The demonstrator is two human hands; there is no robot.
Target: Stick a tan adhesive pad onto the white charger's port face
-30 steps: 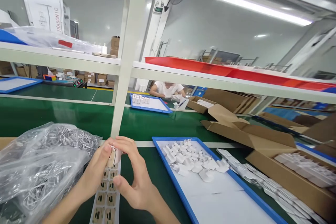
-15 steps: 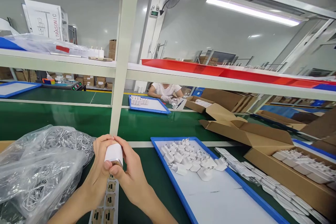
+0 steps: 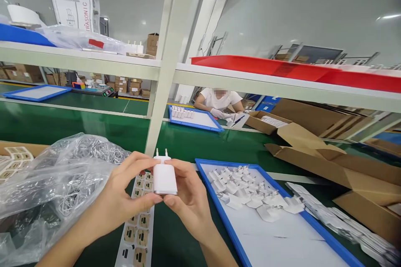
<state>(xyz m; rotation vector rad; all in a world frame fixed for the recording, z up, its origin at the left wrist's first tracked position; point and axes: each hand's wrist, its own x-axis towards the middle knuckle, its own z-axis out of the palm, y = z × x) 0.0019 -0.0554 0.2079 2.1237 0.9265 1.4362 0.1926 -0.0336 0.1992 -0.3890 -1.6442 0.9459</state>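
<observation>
Between the fingers of both hands is a white two-pin plug charger (image 3: 164, 178), upright with its pins pointing up. My left hand (image 3: 125, 192) grips its left side, thumb at the lower edge. On the other side my right hand (image 3: 191, 200) pinches it with thumb and fingers. Under my left hand runs a sheet of stickers (image 3: 142, 221), tan pieces with dark cutouts on a pale backing. To the right, a blue-rimmed white tray (image 3: 250, 233) holds a heap of white plug chargers (image 3: 247, 190).
Clear plastic bags (image 3: 78, 175) with coiled cables lie at left. Open cardboard boxes (image 3: 360, 171) and flat white pieces (image 3: 338, 217) are at right. A shelf post (image 3: 169, 58) stands ahead. Across the green bench, a person (image 3: 219, 102) in white gloves works beside another blue-rimmed tray (image 3: 200, 123).
The charger has been turned, so its pins now show on top and the tan piece at its lower end is out of sight. My view has shifted left.
</observation>
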